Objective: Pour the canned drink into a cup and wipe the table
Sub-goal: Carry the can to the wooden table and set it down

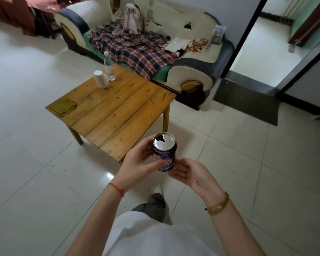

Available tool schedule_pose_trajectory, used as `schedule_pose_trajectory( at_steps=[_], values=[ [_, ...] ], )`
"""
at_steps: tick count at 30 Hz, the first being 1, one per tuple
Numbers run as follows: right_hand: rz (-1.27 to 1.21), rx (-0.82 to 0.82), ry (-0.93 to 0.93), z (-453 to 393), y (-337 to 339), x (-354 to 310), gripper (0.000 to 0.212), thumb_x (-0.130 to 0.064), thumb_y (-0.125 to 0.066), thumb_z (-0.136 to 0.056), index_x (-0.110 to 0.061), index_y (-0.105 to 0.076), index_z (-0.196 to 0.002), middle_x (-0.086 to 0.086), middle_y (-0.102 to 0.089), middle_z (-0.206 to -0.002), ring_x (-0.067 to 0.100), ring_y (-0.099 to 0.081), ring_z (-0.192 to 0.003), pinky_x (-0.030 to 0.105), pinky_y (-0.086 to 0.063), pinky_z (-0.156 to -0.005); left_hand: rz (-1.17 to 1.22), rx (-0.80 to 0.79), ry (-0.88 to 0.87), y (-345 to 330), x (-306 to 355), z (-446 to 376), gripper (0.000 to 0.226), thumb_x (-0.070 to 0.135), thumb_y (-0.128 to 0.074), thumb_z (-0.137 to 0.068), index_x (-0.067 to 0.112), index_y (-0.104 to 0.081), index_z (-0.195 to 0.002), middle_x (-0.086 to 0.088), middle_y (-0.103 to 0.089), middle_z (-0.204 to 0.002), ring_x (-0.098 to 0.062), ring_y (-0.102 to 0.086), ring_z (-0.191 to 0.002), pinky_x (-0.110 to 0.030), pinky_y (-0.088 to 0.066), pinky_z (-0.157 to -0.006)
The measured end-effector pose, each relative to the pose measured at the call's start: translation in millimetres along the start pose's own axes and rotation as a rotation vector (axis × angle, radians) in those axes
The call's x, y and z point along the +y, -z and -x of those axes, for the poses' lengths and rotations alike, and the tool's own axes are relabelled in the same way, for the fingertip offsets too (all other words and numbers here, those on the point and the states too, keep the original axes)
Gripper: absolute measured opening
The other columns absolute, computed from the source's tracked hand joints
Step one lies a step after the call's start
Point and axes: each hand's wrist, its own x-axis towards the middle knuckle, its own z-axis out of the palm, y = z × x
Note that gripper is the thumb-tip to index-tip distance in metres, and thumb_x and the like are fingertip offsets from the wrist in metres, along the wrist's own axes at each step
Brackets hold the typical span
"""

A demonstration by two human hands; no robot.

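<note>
Left hand (137,163) raised at waist height, fingers curled round dark blue aluminium drink can (164,152), thumb across printed label. Right hand (188,173) palm-up just beside can's base, fingers loosely straight, touching its lower side. Can upright, silver lid already open, held above tiled floor near corner of worn plank wooden table (118,111). Label writing too blurred to read. White paper cup (100,79) inverted on table's far edge, beside clear plastic bottle (109,66).
</note>
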Motion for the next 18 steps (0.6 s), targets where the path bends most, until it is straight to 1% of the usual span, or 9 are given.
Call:
schedule_pose_trajectory(
  at_steps=[2, 5, 8, 11, 15, 18],
  values=[
    [0.015, 0.009, 0.005, -25, -2, -34, 0.031, -0.011, -0.037, -0.099, 0.006, -0.063, -0.102, 0.02, -0.07, -0.086, 0.028, -0.069, -0.076, 0.039, -0.058, -0.079, 0.005, 0.005, -0.007, 2, 4, -42, 0.069, 0.008, -0.083, -0.074, 0.014, -0.052, -0.135, 0.004, -0.064, -0.129, -0.009, -0.059, -0.121, -0.035, -0.047, -0.106],
    [0.026, 0.005, 0.026, -65, -7, -84, 0.029, -0.009, -0.038, -0.098, 0.005, -0.064, -0.099, 0.019, -0.071, -0.083, 0.028, -0.069, -0.073, 0.039, -0.058, -0.08, -0.008, 0.015, -0.044, 8, 11, -103, 0.068, 0.009, -0.083, -0.074, 0.016, -0.053, -0.135, 0.004, -0.064, -0.129, -0.01, -0.059, -0.122, -0.033, -0.047, -0.105],
    [0.035, -0.006, 0.034, -104, -15, -126, 0.029, -0.008, -0.038, -0.097, 0.005, -0.064, -0.097, 0.019, -0.071, -0.082, 0.028, -0.068, -0.074, 0.041, -0.057, -0.081, -0.003, 0.019, -0.049, 17, 16, -157, 0.067, 0.01, -0.082, -0.075, 0.018, -0.052, -0.135, 0.006, -0.063, -0.13, -0.008, -0.059, -0.122, -0.029, -0.047, -0.105],
    [0.054, -0.032, 0.044, -138, -24, -159, 0.029, -0.008, -0.037, -0.097, 0.005, -0.064, -0.096, 0.018, -0.071, -0.08, 0.027, -0.069, -0.073, 0.041, -0.056, -0.083, -0.006, 0.026, -0.035, 27, 16, -203, 0.068, 0.009, -0.082, -0.075, 0.018, -0.052, -0.136, 0.006, -0.063, -0.131, -0.009, -0.058, -0.123, -0.03, -0.046, -0.106],
    [0.094, -0.063, 0.028, -182, -34, -194, 0.03, -0.009, -0.038, -0.099, 0.008, -0.062, -0.103, 0.024, -0.07, -0.092, 0.033, -0.068, -0.083, 0.045, -0.054, -0.089, -0.022, 0.051, -0.004, 40, 12, -253, 0.069, 0.007, -0.082, -0.076, 0.014, -0.051, -0.137, 0.002, -0.062, -0.133, -0.011, -0.057, -0.125, -0.033, -0.045, -0.108],
    [0.15, -0.095, 0.002, -220, -43, -217, 0.031, -0.012, -0.037, -0.1, 0.006, -0.063, -0.104, 0.022, -0.071, -0.095, 0.034, -0.068, -0.091, 0.047, -0.053, -0.092, -0.022, 0.125, 0.009, 47, 6, -287, 0.069, 0.007, -0.082, -0.075, 0.012, -0.051, -0.137, 0.002, -0.062, -0.132, -0.011, -0.058, -0.124, -0.033, -0.046, -0.107]
  ],
)
